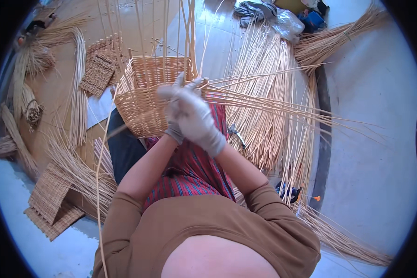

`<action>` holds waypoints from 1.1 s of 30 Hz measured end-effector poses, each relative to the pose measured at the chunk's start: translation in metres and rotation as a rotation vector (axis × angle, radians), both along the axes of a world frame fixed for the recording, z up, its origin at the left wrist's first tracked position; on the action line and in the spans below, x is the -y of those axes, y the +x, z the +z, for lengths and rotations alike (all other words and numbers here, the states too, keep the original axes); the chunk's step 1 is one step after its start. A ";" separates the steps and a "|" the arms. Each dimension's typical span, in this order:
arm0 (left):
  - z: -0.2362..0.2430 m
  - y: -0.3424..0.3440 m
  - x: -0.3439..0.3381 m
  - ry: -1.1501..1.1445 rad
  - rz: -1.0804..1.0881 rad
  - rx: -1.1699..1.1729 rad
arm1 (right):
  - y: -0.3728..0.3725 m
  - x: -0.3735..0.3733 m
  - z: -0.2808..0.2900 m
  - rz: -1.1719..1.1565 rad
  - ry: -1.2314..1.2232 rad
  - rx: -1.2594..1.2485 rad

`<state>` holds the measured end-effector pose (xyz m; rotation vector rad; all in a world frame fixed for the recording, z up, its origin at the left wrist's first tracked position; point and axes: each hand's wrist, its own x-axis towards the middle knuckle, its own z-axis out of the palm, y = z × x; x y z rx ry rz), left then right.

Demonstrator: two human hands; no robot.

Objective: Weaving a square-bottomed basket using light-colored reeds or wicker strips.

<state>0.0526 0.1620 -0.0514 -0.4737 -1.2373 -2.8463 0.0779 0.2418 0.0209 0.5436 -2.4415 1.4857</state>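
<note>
A partly woven square wicker basket (pixel 143 109) rests tilted at my lap, with upright canes rising from its rim. Both my hands wear pale gloves and cross at its near right corner. My left hand (pixel 173 114), mostly covered by the right, grips the basket near the rim, its fingertips showing above. Over it lies my right hand (pixel 197 119), its fingers reaching left and smeared by motion, so their grip is unclear. From that corner a spread of long loose canes (pixel 268 103) runs out to the right. A striped red cloth (pixel 185 180) covers my lap.
A thick bundle of canes (pixel 259 106) lies at the right, another bundle (pixel 343 39) beyond it. Woven panels (pixel 97 74) lie far left, more panels (pixel 51 194) near left. Loose canes (pixel 78 167) spread beside me. A clear plastic bag (pixel 287 25) sits at the back.
</note>
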 end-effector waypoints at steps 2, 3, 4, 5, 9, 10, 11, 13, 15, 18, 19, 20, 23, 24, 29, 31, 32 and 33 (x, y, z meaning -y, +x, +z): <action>0.041 0.009 0.016 -0.379 0.194 0.059 | -0.024 -0.029 0.018 -0.250 -0.041 -0.284; 0.028 0.003 0.039 -0.297 0.200 0.159 | -0.031 -0.038 0.031 -0.510 0.240 -0.324; 0.012 -0.003 0.061 -0.211 0.189 0.262 | -0.038 -0.045 0.032 -0.489 0.324 -0.089; 0.019 -0.011 0.066 -0.282 0.237 0.271 | -0.040 -0.052 0.028 -0.474 0.415 0.155; 0.100 -0.049 0.034 -0.833 0.500 -0.368 | -0.049 -0.036 -0.001 -0.711 0.458 -0.052; 0.119 -0.058 0.024 -1.082 0.567 -0.656 | -0.058 -0.035 -0.008 -0.739 0.503 -0.141; 0.122 -0.066 0.005 -1.311 0.488 -0.562 | -0.059 -0.030 -0.008 -0.740 0.522 -0.193; 0.123 -0.065 -0.029 -1.273 0.364 -0.422 | -0.076 -0.056 -0.031 -0.813 0.417 -0.227; 0.104 -0.033 -0.007 -0.949 0.295 -0.416 | -0.086 -0.062 -0.021 -0.744 0.502 0.043; 0.040 0.010 0.076 -0.916 0.363 -0.489 | -0.065 -0.048 -0.005 -0.773 0.355 -0.152; 0.036 0.026 0.095 -0.885 0.550 -0.307 | -0.059 -0.050 -0.011 -0.813 0.243 -0.310; -0.001 0.025 0.117 -0.808 0.798 -0.036 | -0.056 -0.046 -0.017 -0.775 -0.077 -0.276; 0.039 0.011 0.162 -1.112 0.965 -0.018 | -0.007 0.026 0.016 -0.332 -0.210 -0.122; 0.041 -0.007 0.177 -1.223 0.997 -0.341 | 0.011 0.058 0.044 -0.118 0.092 -0.284; 0.010 -0.047 0.209 -1.076 0.356 -0.138 | 0.016 0.066 0.021 0.117 -0.050 -0.373; 0.029 -0.047 0.201 -1.109 0.291 -0.190 | -0.015 0.024 -0.014 -0.258 -0.565 -0.170; 0.026 -0.047 0.205 -1.128 0.329 -0.224 | -0.033 -0.004 -0.026 -0.433 -0.623 0.170; 0.021 -0.047 0.209 -1.146 0.365 -0.259 | -0.035 -0.013 -0.030 -0.413 -0.639 0.235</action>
